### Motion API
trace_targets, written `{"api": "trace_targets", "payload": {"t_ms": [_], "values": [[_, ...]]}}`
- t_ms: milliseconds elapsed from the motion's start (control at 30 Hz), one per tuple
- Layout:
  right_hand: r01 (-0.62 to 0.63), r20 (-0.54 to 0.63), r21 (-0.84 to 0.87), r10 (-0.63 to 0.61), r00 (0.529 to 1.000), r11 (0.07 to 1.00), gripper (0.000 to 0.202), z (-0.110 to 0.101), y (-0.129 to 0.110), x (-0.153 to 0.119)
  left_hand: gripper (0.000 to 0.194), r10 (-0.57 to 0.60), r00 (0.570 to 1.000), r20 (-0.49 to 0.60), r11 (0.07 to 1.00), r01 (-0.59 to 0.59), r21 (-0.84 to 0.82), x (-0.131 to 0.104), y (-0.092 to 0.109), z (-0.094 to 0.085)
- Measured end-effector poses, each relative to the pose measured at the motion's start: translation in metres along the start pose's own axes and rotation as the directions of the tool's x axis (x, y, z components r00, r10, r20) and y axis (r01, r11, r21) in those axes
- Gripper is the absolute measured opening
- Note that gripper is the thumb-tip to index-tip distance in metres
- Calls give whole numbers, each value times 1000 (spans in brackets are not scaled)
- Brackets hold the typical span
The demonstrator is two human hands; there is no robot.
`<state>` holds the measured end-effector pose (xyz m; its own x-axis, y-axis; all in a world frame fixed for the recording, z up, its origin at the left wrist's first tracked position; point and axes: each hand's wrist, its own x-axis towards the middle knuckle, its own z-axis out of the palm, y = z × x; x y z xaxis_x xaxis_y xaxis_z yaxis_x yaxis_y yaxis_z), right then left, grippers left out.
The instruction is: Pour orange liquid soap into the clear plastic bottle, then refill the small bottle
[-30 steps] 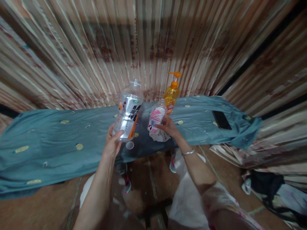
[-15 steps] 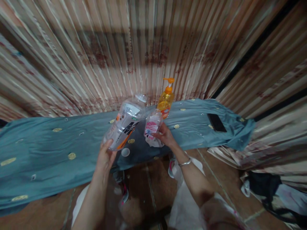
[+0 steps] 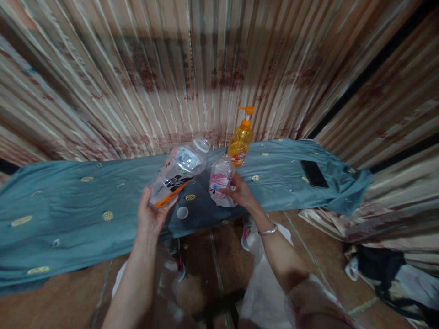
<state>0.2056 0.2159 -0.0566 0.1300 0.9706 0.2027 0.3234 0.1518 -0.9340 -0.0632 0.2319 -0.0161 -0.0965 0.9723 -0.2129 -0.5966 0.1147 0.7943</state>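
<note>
Head camera, one moment. Item one: large clear bottle (image 3: 178,176), transparent plastic, silver, black and orange label, white neck ring at the mouth; tipped steeply so the mouth points up and right, toward the small bottle. Held at its base by the left hand (image 3: 151,214), fingers wrapped round the lower end, above the teal cloth (image 3: 68,201). Item two: small clear bottle (image 3: 219,178), pink and white label, upright, gripped at its lower side by the right hand (image 3: 242,194), with a crumpled white cloth (image 3: 226,200) bunched beneath it. The two bottle mouths are close together; whether they touch cannot be told. Item three: small white cap (image 3: 182,212), flat on the teal cloth between the hands. Item four: orange pump dispenser (image 3: 241,139), upright behind the small bottle. Item five: dark phone (image 3: 314,173), flat at the cloth's right end. Label print is blurred and unreadable; liquid level in either bottle is unclear. The right thumb is hidden behind the small bottle.
</note>
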Motion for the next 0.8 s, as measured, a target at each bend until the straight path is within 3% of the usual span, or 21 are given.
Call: {"api": "trace_targets", "payload": {"t_ms": [200, 433, 600, 800], "values": [[13, 23, -79, -12, 1000, 997, 59, -5, -4, 6, 39, 13, 998, -58, 1000, -15, -22, 6, 3, 8], [-6, 37, -77, 9, 999, 997, 61, -2, 4, 6, 42, 81, 995, -62, 997, -82, -11, 18, 9, 13], [-18, 39, -66, 21, 999, 998, 55, -2, 6, 4, 45, 92, 996, 4, 996, -92, -14, 24, 5, 17], [-54, 75, -62, 58, 995, 997, 57, 0, 0, -1, 51, 95, 995, -16, 995, -95, 2, 27, -2, 25]]}}
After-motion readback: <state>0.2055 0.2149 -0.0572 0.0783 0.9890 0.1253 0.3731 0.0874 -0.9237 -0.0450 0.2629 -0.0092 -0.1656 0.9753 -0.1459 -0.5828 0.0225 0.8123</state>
